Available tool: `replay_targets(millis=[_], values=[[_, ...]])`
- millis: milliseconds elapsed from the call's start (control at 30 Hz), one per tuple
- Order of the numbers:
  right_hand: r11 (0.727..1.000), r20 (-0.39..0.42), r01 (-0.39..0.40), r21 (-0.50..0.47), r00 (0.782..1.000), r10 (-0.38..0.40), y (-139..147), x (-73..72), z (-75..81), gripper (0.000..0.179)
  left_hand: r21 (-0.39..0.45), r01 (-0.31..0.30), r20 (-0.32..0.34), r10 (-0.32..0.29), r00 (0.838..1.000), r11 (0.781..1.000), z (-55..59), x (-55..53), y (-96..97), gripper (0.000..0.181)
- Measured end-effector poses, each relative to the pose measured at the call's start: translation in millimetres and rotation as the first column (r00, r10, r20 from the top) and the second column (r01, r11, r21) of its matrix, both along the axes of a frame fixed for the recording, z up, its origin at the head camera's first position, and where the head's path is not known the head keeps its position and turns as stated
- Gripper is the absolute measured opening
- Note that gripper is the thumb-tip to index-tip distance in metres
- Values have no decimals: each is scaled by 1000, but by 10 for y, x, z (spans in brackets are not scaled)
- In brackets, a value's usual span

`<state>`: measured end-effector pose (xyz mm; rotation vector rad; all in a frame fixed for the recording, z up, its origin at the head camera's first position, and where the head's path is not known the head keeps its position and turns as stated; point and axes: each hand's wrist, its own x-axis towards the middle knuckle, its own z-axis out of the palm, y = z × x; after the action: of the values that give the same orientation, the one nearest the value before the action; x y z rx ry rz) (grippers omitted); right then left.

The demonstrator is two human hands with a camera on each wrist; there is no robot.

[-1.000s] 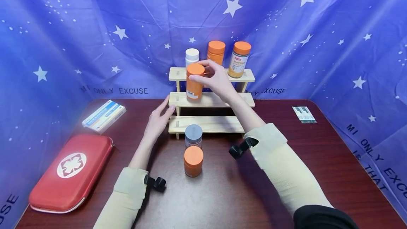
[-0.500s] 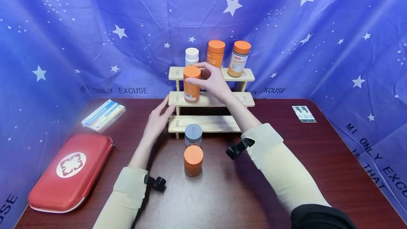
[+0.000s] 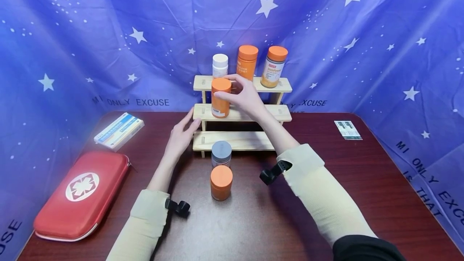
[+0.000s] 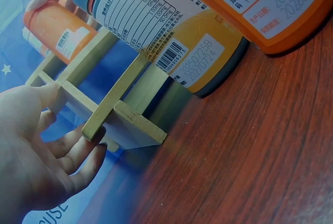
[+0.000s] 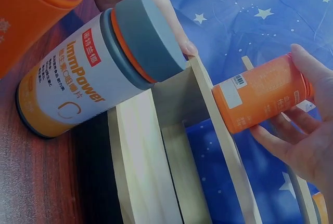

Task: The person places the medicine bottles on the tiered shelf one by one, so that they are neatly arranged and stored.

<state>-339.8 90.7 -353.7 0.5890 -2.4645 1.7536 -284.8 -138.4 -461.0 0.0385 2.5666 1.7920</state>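
My right hand (image 3: 247,96) grips an orange supplement bottle (image 3: 218,102) with an orange cap, thumb on the near side. The bottle stands upright at the left part of the wooden rack's middle shelf (image 3: 277,112); the right wrist view shows its base at the shelf's front edge. With thumb and fingers, my left hand (image 3: 177,137) holds the left end of the rack, also seen in the left wrist view around the wooden end piece (image 4: 99,120). Behind the gripped bottle, a white bottle (image 3: 220,64) is partly hidden on the top shelf.
The top shelf also bears an orange bottle (image 3: 248,63) and an orange-capped labelled bottle (image 3: 274,67). Before the rack stand a grey-capped bottle (image 3: 221,151) and another orange-capped bottle (image 3: 221,182). A red case (image 3: 79,196), medicine box (image 3: 119,131) and flat packet (image 3: 348,130) lie around.
My right hand has brought the orange bottle slightly left and down on the middle shelf, tilt gone to near upright. My left hand has stayed at the rack's end.
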Motion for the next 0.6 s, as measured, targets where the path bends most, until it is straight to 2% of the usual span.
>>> replay_targets(millis=[333,600], values=[[1000,1,0,14,1000,0,17,4,-46,58,6,6,-11,-6,1000,1000,-6,5,5,69],[999,13,-30,-37,999,30,71,55,-114,63,14,5,-16,-5,1000,1000,-16,0,7,68]])
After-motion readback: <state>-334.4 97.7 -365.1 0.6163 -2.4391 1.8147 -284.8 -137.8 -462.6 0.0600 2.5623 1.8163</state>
